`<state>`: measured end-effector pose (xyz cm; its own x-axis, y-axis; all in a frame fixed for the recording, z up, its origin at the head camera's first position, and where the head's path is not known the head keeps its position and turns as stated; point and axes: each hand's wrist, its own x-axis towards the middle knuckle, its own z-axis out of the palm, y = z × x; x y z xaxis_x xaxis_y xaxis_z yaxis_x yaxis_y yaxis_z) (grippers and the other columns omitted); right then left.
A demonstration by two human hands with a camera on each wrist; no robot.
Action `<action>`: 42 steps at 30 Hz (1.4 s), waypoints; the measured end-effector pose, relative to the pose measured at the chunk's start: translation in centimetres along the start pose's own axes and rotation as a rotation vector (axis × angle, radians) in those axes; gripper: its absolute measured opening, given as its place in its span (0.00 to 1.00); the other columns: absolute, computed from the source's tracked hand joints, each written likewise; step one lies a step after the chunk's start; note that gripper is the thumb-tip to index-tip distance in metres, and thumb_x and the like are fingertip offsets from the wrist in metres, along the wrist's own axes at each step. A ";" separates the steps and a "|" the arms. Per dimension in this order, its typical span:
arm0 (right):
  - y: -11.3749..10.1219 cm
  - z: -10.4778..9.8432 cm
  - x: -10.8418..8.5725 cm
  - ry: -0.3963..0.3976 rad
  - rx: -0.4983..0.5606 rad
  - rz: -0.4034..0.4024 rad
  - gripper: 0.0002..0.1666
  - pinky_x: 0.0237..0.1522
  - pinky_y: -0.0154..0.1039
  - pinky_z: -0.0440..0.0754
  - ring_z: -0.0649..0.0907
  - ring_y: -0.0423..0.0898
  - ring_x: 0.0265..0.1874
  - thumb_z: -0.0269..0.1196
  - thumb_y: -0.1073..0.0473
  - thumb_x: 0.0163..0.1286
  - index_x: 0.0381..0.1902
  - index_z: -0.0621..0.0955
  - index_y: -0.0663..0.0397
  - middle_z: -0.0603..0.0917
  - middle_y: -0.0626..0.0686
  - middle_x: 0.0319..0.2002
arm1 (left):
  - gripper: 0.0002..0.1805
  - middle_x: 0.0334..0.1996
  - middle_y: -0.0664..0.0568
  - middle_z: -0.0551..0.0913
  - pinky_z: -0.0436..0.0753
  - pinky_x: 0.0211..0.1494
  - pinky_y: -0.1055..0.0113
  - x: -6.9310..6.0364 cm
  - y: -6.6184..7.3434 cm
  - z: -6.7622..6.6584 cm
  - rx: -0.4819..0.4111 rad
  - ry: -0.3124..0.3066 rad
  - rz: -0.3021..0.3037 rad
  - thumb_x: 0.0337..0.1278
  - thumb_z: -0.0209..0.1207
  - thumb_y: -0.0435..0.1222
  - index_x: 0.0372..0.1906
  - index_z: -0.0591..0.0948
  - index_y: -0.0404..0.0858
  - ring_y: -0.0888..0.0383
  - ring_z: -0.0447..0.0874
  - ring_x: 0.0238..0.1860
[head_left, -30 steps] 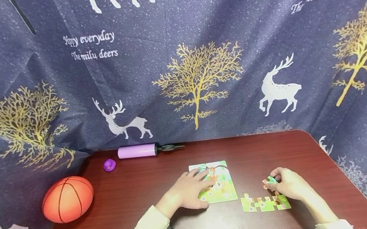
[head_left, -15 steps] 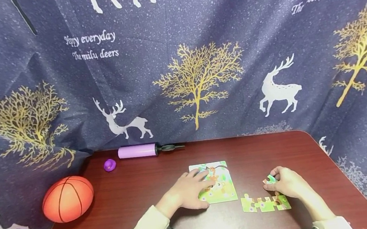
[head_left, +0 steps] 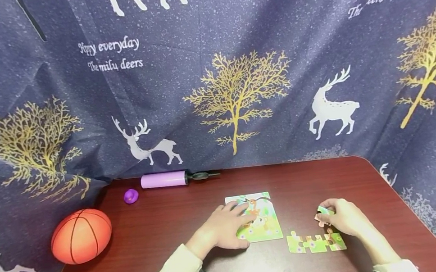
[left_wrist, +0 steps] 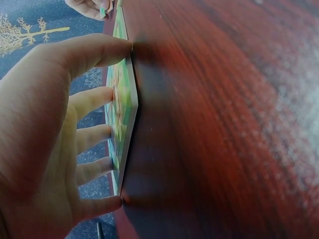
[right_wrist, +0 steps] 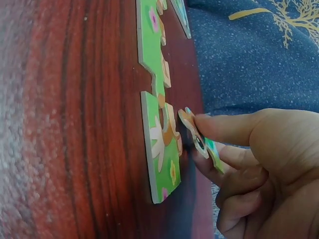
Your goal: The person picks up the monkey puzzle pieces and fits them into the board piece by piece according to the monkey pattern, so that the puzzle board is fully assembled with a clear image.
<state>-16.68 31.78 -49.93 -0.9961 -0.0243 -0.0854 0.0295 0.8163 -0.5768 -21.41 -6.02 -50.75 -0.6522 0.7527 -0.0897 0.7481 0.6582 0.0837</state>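
The puzzle piece [head_left: 325, 210] I watched was pinched in the right hand [head_left: 345, 216], one o'clock from the puzzle row [head_left: 317, 246]; the left hand [head_left: 227, 226], spread wide, touched the picture board [head_left: 271, 227] at the row's ten o'clock.

Which kind of room this is, I cannot say with certainty — it looks like a play corner. A wood-grained table [head_left: 167, 224] stands before a blue cloth [head_left: 173, 37] printed with deer [head_left: 333, 110] and trees [head_left: 232, 107]; jigsaw pieces [head_left: 318, 245] and an orange basketball [head_left: 81, 236] suggest play.
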 end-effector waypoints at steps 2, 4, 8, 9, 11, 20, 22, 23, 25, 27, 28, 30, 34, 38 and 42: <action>0.1 0.0 0.1 0.000 0.019 0.000 0.11 0.38 0.44 0.78 0.84 0.41 0.20 0.70 0.54 0.70 0.44 0.86 0.54 0.86 0.41 0.23 | 0.44 0.79 0.55 0.62 0.67 0.72 0.42 0.0 0.0 -0.1 0.002 0.002 0.003 0.54 0.64 0.64 0.78 0.68 0.64 0.42 0.61 0.77; 0.3 0.0 0.3 -0.004 0.041 0.007 0.08 0.40 0.43 0.78 0.85 0.41 0.21 0.68 0.55 0.72 0.42 0.86 0.54 0.87 0.41 0.23 | 0.45 0.79 0.55 0.63 0.67 0.72 0.42 -0.1 0.1 -0.1 0.005 0.004 0.003 0.54 0.64 0.63 0.78 0.68 0.63 0.43 0.61 0.76; 0.7 0.1 0.4 0.010 0.065 0.020 0.10 0.41 0.43 0.78 0.85 0.42 0.24 0.69 0.55 0.71 0.42 0.87 0.55 0.88 0.44 0.26 | 0.45 0.79 0.55 0.63 0.67 0.72 0.42 -0.1 0.1 -0.2 0.012 0.002 0.001 0.53 0.64 0.64 0.78 0.68 0.63 0.44 0.61 0.76; 0.7 0.1 0.4 0.013 0.068 0.018 0.11 0.41 0.43 0.78 0.85 0.42 0.24 0.70 0.55 0.70 0.43 0.87 0.56 0.88 0.44 0.27 | 0.45 0.79 0.55 0.63 0.67 0.72 0.42 -0.1 0.1 -0.2 0.013 0.001 0.000 0.53 0.64 0.64 0.79 0.68 0.63 0.44 0.61 0.77; 0.8 0.1 0.4 0.015 0.078 0.007 0.12 0.40 0.43 0.79 0.85 0.42 0.25 0.70 0.54 0.70 0.43 0.87 0.57 0.88 0.45 0.27 | 0.45 0.79 0.55 0.63 0.68 0.72 0.42 -0.1 0.1 -0.1 0.015 0.002 0.000 0.53 0.63 0.64 0.79 0.68 0.63 0.45 0.60 0.77; 1.1 0.0 0.4 -0.010 0.228 0.021 0.11 0.34 0.35 0.79 0.86 0.45 0.25 0.69 0.58 0.71 0.44 0.86 0.62 0.89 0.50 0.28 | 0.45 0.79 0.55 0.63 0.68 0.72 0.44 -0.1 0.1 -0.1 0.019 0.000 -0.002 0.54 0.63 0.64 0.79 0.67 0.63 0.46 0.60 0.77; 1.1 0.0 0.4 -0.020 0.261 0.026 0.12 0.31 0.37 0.80 0.86 0.46 0.26 0.69 0.59 0.71 0.45 0.86 0.64 0.89 0.52 0.29 | 0.45 0.79 0.55 0.62 0.68 0.72 0.44 -0.1 0.1 -0.1 0.018 -0.002 -0.005 0.53 0.63 0.64 0.79 0.67 0.63 0.46 0.60 0.77; 1.1 0.0 0.4 -0.022 0.273 0.029 0.12 0.31 0.37 0.80 0.85 0.46 0.26 0.69 0.60 0.71 0.45 0.86 0.65 0.89 0.52 0.30 | 0.45 0.79 0.56 0.62 0.68 0.72 0.44 -0.1 0.1 0.0 0.017 -0.003 -0.007 0.54 0.63 0.64 0.79 0.67 0.63 0.46 0.59 0.77; 0.9 0.0 0.3 -0.025 0.298 0.027 0.12 0.29 0.37 0.80 0.84 0.45 0.27 0.69 0.61 0.71 0.45 0.85 0.66 0.88 0.53 0.30 | 0.45 0.79 0.56 0.62 0.68 0.72 0.44 -0.1 0.1 0.0 0.014 -0.002 -0.008 0.54 0.63 0.64 0.79 0.66 0.64 0.46 0.59 0.77; 0.6 0.1 0.3 -0.034 0.328 0.026 0.13 0.28 0.37 0.80 0.84 0.45 0.26 0.68 0.63 0.70 0.46 0.85 0.68 0.88 0.54 0.31 | 0.45 0.79 0.56 0.62 0.68 0.72 0.43 0.0 0.1 0.1 0.012 -0.003 -0.009 0.54 0.63 0.64 0.79 0.66 0.64 0.46 0.59 0.77; 0.5 0.2 0.3 -0.039 0.341 0.026 0.13 0.27 0.37 0.80 0.83 0.45 0.25 0.68 0.63 0.70 0.46 0.85 0.68 0.88 0.54 0.31 | 0.45 0.79 0.56 0.62 0.67 0.72 0.43 0.0 0.0 0.2 0.011 -0.003 -0.009 0.54 0.63 0.64 0.79 0.66 0.64 0.46 0.59 0.77; 0.2 0.3 0.4 -0.045 0.358 0.033 0.13 0.26 0.37 0.79 0.83 0.46 0.23 0.69 0.63 0.69 0.47 0.84 0.68 0.88 0.54 0.31 | 0.45 0.79 0.56 0.61 0.67 0.72 0.44 0.0 0.0 0.2 0.008 -0.001 -0.009 0.54 0.63 0.64 0.79 0.66 0.64 0.46 0.59 0.77; -0.5 0.5 0.7 -0.052 0.351 0.041 0.14 0.27 0.38 0.79 0.83 0.47 0.25 0.69 0.60 0.69 0.46 0.84 0.66 0.89 0.54 0.32 | 0.45 0.79 0.57 0.61 0.67 0.72 0.44 0.0 -0.1 0.3 0.004 -0.004 -0.012 0.54 0.63 0.64 0.79 0.66 0.65 0.46 0.59 0.77; -1.3 0.9 1.1 -0.044 0.313 0.034 0.14 0.32 0.39 0.77 0.83 0.45 0.33 0.70 0.57 0.69 0.44 0.85 0.64 0.90 0.53 0.35 | 0.45 0.79 0.57 0.61 0.67 0.72 0.44 0.1 -0.1 0.3 0.006 -0.004 -0.011 0.54 0.63 0.64 0.79 0.66 0.65 0.46 0.59 0.77; -2.3 1.4 1.4 -0.036 0.295 0.023 0.13 0.34 0.40 0.76 0.82 0.45 0.34 0.71 0.56 0.68 0.42 0.86 0.60 0.90 0.52 0.34 | 0.45 0.79 0.56 0.61 0.67 0.72 0.43 0.1 -0.1 0.4 0.006 -0.002 -0.008 0.54 0.62 0.64 0.79 0.65 0.65 0.46 0.58 0.77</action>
<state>-18.06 29.08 -49.91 -0.9914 -0.0322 -0.1272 0.0808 0.6142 -0.7850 -21.52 -6.03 -51.14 -0.6575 0.7477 -0.0927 0.7439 0.6638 0.0774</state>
